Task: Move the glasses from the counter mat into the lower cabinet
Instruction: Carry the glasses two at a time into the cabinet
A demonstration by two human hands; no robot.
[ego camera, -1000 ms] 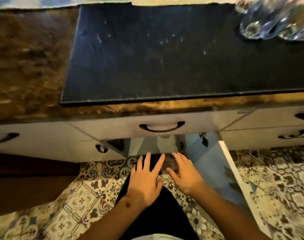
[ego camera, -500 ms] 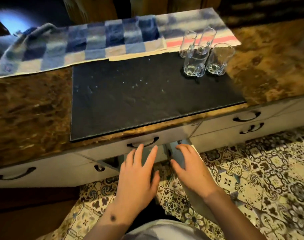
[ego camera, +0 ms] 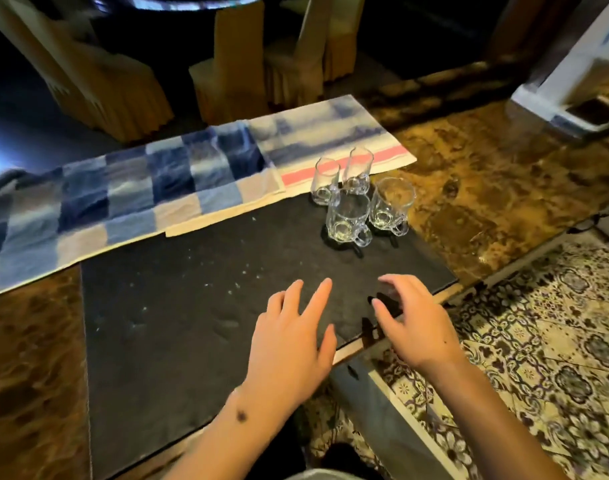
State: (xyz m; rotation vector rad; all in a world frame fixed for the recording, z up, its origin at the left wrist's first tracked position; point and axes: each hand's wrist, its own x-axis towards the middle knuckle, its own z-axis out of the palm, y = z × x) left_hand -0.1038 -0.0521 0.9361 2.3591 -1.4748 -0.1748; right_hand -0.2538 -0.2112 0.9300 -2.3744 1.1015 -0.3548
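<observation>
cabinet door (ego camera: pixel 396 403): nearest thing, swung open below the table edge btw my two forearms. I can't see inside the cabinet from here, so no telling if any glasses are in there.
left hand (ego camera: pixel 291 344): palm down over the front of the mat, grip spread wide, fingers apart, holding nothing.
right hand (ego camera: pixel 415 327): at the mat's front right corner, fingers loosely curled w/ thumb apart, grip empty too.
mat (ego camera: pixel 178 323): dark, lying on the brown table (ego camera: pixel 29 358); front and middle bare apart from some pale specks.
glasses: 4 left, all bunched at the mat's far right corner, well apart from both hands.
mug (ego camera: pixel 348 218): handled glass, nearest of the group, upright.
second mug (ego camera: pixel 389 206): just beside it on the right, at the mat's edge, handle toward me.
short glass (ego camera: pixel 325 181): behind the mugs, left.
tall glass (ego camera: pixel 356 169): behind the mugs, right, at the edge of the striped cloth (ego camera: pixel 330 140).
checked cloth (ego camera: pixel 123 188): blue and white, along the mat's far side, left of the striped one.
progress: my read, 4 glasses to go at least; none in hand, next grab not begun.
next: prob reach fwd for the 2 mugs, one per hand, then down to the cabinet.
</observation>
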